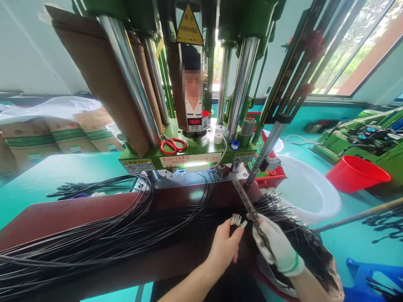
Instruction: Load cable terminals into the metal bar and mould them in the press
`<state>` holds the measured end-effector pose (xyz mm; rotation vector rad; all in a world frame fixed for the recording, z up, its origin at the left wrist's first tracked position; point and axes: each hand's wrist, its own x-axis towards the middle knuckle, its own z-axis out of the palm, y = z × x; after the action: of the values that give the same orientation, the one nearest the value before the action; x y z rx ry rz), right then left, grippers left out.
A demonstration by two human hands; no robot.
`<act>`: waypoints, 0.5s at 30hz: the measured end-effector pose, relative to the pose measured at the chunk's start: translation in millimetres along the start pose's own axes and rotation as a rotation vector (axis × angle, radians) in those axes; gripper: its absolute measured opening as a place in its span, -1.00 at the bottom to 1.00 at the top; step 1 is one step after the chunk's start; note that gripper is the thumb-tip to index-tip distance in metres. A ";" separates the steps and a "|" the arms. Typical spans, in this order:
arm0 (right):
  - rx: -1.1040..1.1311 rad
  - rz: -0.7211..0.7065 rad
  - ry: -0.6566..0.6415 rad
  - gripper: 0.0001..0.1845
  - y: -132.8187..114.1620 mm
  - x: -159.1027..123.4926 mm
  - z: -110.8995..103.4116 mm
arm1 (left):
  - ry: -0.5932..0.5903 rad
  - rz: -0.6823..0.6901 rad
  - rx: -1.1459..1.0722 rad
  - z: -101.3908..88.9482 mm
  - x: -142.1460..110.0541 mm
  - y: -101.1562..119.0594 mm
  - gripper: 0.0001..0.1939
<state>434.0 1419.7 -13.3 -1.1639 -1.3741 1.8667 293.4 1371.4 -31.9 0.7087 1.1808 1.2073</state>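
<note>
My bare left hand (pixel 224 248) pinches a small bunch of metal terminals (pixel 236 220) between its fingertips. In a white glove with a green band, my right hand (pixel 277 246) grips a long slotted metal strip (pixel 247 202), which slants up toward the press. A thick bundle of black cables (pixel 94 247) lies across a dark red-brown bench (pixel 67 213) and runs under both hands. Its metal-tipped ends (pixel 272 205) fan out just beyond my right hand.
A green vertical moulding press (pixel 189 153) with chrome columns stands ahead, with red scissors (pixel 172 145) on its bed. A person (pixel 192 107) stands behind it. To the right are a white basin (pixel 307 188), a red bucket (pixel 357 173) and a blue crate (pixel 371 277).
</note>
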 end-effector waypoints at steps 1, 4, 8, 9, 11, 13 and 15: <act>0.031 -0.024 0.020 -0.62 3.7 -0.3 2.6 | -0.012 0.001 0.044 1.9 0.3 -1.3 -0.63; 0.071 -0.088 0.016 -0.58 7.8 2.3 8.4 | -0.027 0.020 0.140 4.8 0.3 -4.4 -0.69; 0.065 -0.113 -0.015 -0.60 8.5 4.4 9.9 | -0.025 0.022 0.170 4.2 -1.0 -3.8 -0.73; 0.055 -0.117 -0.017 -0.60 9.1 4.4 9.5 | -0.025 0.018 0.170 4.0 -1.4 -3.2 -0.73; 0.040 -0.130 -0.015 -0.60 10.8 4.1 8.8 | -0.017 0.012 0.179 3.9 -2.1 -2.0 -0.73; 0.016 -0.139 -0.018 -0.59 13.4 3.6 9.0 | 0.004 0.014 0.192 4.1 -3.0 -1.7 -0.72; -0.004 -0.142 -0.008 -0.57 16.4 3.3 10.4 | 0.028 0.025 0.191 4.4 -4.0 -2.3 -0.71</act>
<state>424.5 1412.0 -28.7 -1.0333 -1.4274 1.7712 298.6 1367.7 -31.4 0.8538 1.3263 1.1377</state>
